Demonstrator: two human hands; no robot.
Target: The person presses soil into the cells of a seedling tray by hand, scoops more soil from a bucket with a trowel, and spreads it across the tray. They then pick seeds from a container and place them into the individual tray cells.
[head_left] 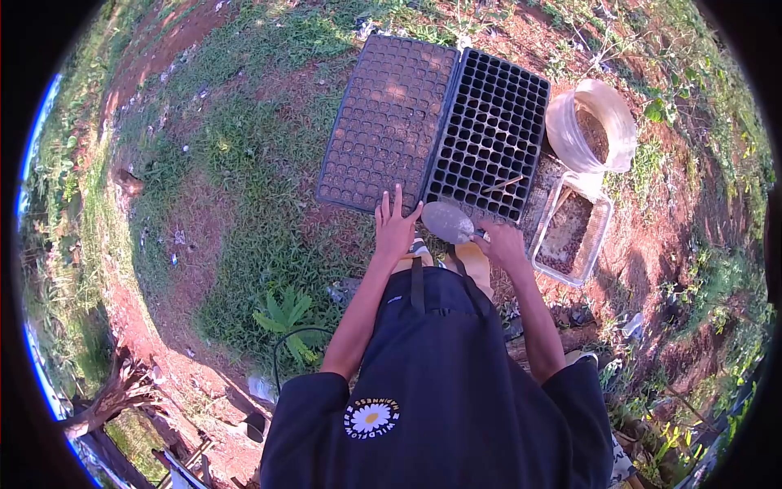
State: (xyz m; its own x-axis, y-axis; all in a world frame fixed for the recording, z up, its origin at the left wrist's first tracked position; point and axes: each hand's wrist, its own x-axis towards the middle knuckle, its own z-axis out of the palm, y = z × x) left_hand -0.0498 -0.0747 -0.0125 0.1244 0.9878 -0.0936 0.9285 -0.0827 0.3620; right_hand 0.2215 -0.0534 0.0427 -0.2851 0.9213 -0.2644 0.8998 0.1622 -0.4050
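Note:
My right hand [502, 246] is closed round the handle of a hand trowel [447, 222], whose broad grey blade points left, with soil on it. The blade lies just off the near edge of a black seedling tray [489, 106] with dark, open cells. A thin stick [503, 184] rests across its near cells. My left hand [395, 231] is open, its fingers spread at the near right corner of a second seedling tray [345, 203] filled with brown soil. The two trays lie side by side, the filled one on the left.
Right of the trays stands a translucent round tub [560, 130] with brown soil inside. Nearer me is a clear rectangular plastic container [600, 240] with small dark bits in it. Grass [252, 155] and a fern-like plant [287, 319] are on the left.

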